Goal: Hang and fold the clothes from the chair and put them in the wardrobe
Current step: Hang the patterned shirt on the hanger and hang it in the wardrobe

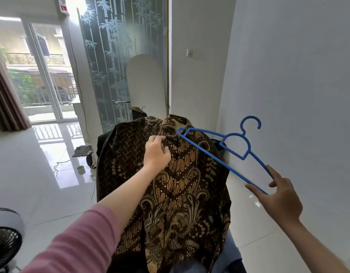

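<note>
A brown and gold batik shirt lies draped over the chair in the middle, collar at the top. My left hand pinches the shirt's fabric just below the collar. My right hand holds one end of a blue plastic hanger between thumb and fingers. The hanger's far tip touches the collar area and its hook points up toward the white wall. The chair itself is almost wholly hidden under the clothes.
A white wall runs close on the right. A frosted glass partition with a bamboo pattern stands behind the chair. A fan sits at lower left. Blue fabric shows under the shirt. A tape roll and cords lie on the tiled floor.
</note>
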Demonstrator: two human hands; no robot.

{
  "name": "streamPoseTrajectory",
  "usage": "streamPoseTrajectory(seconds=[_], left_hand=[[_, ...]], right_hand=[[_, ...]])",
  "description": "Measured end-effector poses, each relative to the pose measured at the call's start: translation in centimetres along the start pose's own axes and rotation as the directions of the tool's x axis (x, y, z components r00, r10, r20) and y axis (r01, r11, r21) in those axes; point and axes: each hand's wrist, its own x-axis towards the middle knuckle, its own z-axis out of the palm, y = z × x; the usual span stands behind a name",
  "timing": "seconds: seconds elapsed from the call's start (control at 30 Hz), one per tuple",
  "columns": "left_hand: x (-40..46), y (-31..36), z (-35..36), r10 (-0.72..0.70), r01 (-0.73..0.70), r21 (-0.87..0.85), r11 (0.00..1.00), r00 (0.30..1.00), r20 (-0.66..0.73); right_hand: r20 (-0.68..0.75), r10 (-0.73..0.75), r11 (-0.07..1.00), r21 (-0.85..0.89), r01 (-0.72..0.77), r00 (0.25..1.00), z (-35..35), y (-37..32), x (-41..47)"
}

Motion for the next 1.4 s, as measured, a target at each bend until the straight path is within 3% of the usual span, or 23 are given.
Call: streamPoseTrajectory(seconds=[0.17,0.37,0.5,0.73,0.9,1.1,1.27,1.4], left_hand=[[5.7,1.8,1.9,0.067,-0.065,-0.05,0.997,0.997,0.037],[8.7,-1.3,4.9,-0.063,0.064,-0.011,0.998,0.993,0.1],[8.5,-2.6,5.7,-0.003,0.002,0.015,1.0,0.999,0.041],[8.1,-3.3,5.6,0.097,-0.096,-0.014,0.995,0.994,0.054],[7.4,-3.1,4.7,0.089,-0.089,-0.01,0.996,0.99,0.106],[7.2,-1.5,2.6,0.028,-0.069,0.16,0.985,0.969,0.247],[7.8,0.7,-0.9,-0.103,-0.169,0.458,0.873,0.854,0.51],[7.3,1.9,-3.8,-0.18,-0.197,0.548,0.813,0.809,0.559]], right_hand=[[-0.028,0.014,1.0,-0.008,-0.014,1.0,-0.8,1.3,1.0],[-0.022,0.042,0.999,-0.016,-0.043,0.999,0.0,2.6,1.7],[0.008,0.033,0.999,-0.025,-0.033,0.999,1.3,2.7,1.7],[0.053,0.021,1.0,-0.008,-0.02,0.998,2.8,2.2,1.5],[0.061,0.009,1.0,-0.006,-0.009,0.998,2.9,2.0,1.8],[0.101,-0.041,0.999,-0.013,0.043,0.994,2.4,1.5,2.0],[0.153,-0.083,0.996,0.006,0.084,0.985,1.5,-0.5,2.1],[0.186,-0.154,0.988,0.028,0.151,0.97,0.7,-1.7,1.7]])
